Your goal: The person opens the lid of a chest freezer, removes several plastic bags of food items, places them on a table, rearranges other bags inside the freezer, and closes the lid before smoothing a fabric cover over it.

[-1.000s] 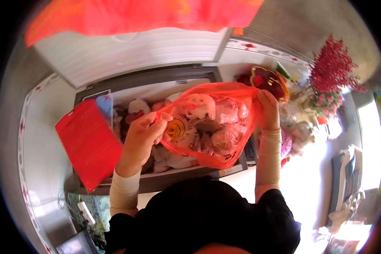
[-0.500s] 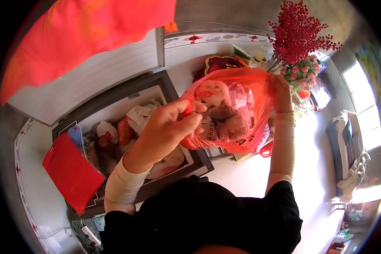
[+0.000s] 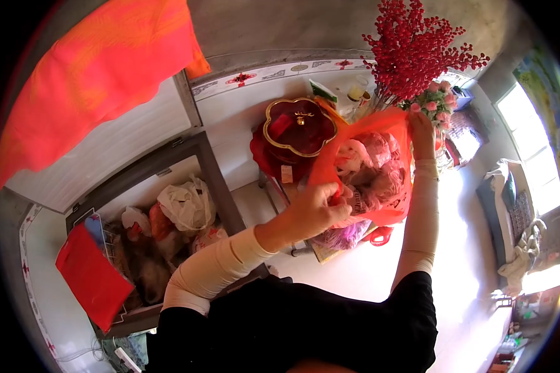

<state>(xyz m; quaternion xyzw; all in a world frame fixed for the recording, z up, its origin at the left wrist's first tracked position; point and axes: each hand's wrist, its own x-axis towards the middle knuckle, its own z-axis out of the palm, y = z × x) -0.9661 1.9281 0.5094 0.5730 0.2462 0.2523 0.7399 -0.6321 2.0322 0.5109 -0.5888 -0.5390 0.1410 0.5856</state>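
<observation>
Bag (image 3: 395,212) in hands (image 3: 306,216) (image 3: 422,133), shifted off freezer (image 3: 220,185)

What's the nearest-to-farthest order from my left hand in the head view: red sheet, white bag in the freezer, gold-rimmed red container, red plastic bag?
From your left hand:
1. Red plastic bag, in its fingers.
2. Gold-rimmed red container, ahead of it.
3. White bag, leftward in the freezer.
4. Red sheet, at the freezer's left end.
</observation>
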